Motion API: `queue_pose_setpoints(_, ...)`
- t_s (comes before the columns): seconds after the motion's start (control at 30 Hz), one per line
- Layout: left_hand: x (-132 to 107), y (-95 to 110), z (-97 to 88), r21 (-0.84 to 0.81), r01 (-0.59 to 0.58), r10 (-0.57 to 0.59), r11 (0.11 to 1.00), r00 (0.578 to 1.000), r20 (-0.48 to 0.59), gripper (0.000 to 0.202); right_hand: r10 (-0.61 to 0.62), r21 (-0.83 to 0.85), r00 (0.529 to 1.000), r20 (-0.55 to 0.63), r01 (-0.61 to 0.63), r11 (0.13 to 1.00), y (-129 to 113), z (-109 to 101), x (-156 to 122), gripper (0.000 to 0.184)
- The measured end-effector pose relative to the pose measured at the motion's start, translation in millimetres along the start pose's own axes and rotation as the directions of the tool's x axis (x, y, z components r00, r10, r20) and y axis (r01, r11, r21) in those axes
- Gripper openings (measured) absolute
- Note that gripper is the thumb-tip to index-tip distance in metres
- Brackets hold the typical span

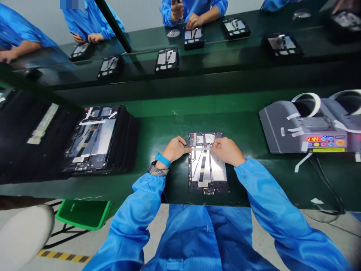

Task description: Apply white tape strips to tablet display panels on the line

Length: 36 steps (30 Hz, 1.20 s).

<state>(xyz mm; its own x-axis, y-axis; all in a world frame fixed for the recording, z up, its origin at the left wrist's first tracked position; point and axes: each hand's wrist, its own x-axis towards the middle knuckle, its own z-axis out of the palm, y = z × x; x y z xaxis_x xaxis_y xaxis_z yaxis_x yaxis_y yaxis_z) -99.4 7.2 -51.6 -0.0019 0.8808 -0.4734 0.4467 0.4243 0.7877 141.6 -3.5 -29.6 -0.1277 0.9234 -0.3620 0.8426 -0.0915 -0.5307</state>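
Observation:
An opened tablet [220, 169] lies on the green bench in front of me, its metal plates, dark ribbon cables and circuit boards showing. A short strip of white tape [201, 148] runs across its upper part. At the tape's left end, one outstretched digit of my left hand [176, 149] touches the strip, with the other fingers apart from it. The fingers of my right hand [228, 151] are pinched together at the tape's right end. A blue band and a watch are on my left wrist.
To the left stands a stack of opened tablets [97, 139] with tape strips. A grey tape dispenser [307, 126] with a red display sits at right, cables trailing. Behind, several tablets [167, 59] lie along a raised line where co-workers' hands [194, 20] work. A green bin [83, 214] is below left.

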Motion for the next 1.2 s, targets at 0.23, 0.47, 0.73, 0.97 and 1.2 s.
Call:
queue_pose_setpoints(0.23, -50.1, 3.1, 22.2, 0.548, -0.243, 0.418, 0.800, 0.882, -0.219, 0.028, 0.015, -0.032, 1.000, -0.003, -0.016, 0.999, -3.0, -0.2, 1.2, 0.014)
queue_pose_setpoints(0.47, -105.6, -33.4, 83.8, 0.758, -0.578, 0.665, 0.303, 0.698, 0.267, 0.058, -0.005, -0.027, 1.000, -0.003, 0.005, 1.000, -3.0, -0.4, -0.1, 0.016)
queue_pose_setpoints(0.73, -98.7, -35.9, 84.5, 0.790, -0.546, 0.637, 0.278, 0.721, 0.274, 0.062, -0.010, -0.068, 1.000, -0.014, 0.009, 0.998, -5.0, -0.5, 0.3, 0.015)
queue_pose_setpoints(0.97, -101.2, -28.6, 84.9, 0.802, -0.536, 0.631, 0.266, 0.725, 0.275, 0.056, -0.006, -0.069, 1.000, -0.009, 0.005, 0.998, -3.9, 0.0, 1.6, 0.015)
queue_pose_setpoints(1.2, -99.5, -28.8, 83.9, 0.792, -0.547, 0.634, 0.270, 0.720, 0.281, 0.056, 0.003, -0.069, 1.000, -0.009, -0.003, 0.998, -3.3, 0.1, 1.4, 0.014)
